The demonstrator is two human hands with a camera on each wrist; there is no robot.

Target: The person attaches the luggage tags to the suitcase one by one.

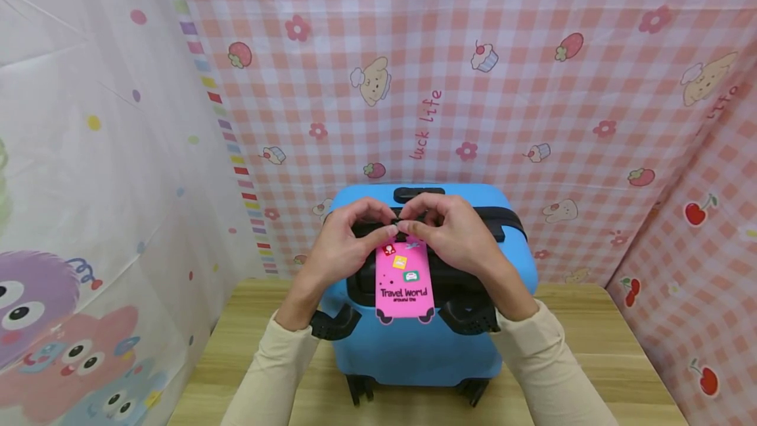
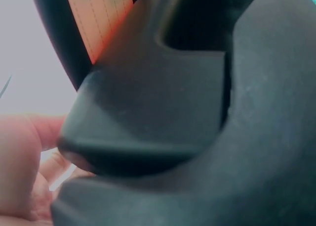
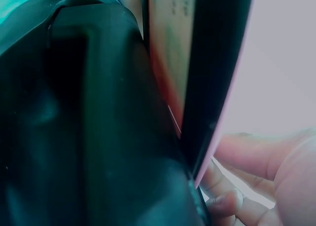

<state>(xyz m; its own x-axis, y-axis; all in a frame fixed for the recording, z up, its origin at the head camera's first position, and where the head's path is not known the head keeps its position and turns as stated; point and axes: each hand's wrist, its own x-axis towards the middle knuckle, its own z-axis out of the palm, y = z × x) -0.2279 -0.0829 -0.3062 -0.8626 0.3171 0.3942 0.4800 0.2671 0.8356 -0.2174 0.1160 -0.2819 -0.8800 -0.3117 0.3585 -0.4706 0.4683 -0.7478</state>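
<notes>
A pink luggage tag (image 1: 405, 278) printed "Travel World" hangs by a short black strap (image 1: 400, 236) in front of a blue suitcase (image 1: 420, 354). My left hand (image 1: 343, 242) pinches the strap's top between thumb and fingertips. From the other side my right hand (image 1: 458, 232) pinches it too, the two sets of fingertips nearly meeting above the tag. Behind the hands lies the suitcase's black carry handle (image 2: 148, 97), partly hidden. In the right wrist view the tag (image 3: 215, 132) stands edge-on, with right-hand fingers (image 3: 247, 157) beside its lower end.
The suitcase stands on a wood-grain surface (image 1: 254, 347) with black wheels (image 1: 359, 386) underneath. A black pull handle (image 1: 418, 193) lies at its back edge, and a black band (image 1: 505, 215) crosses its right side. A checked curtain (image 1: 520, 110) hangs close behind.
</notes>
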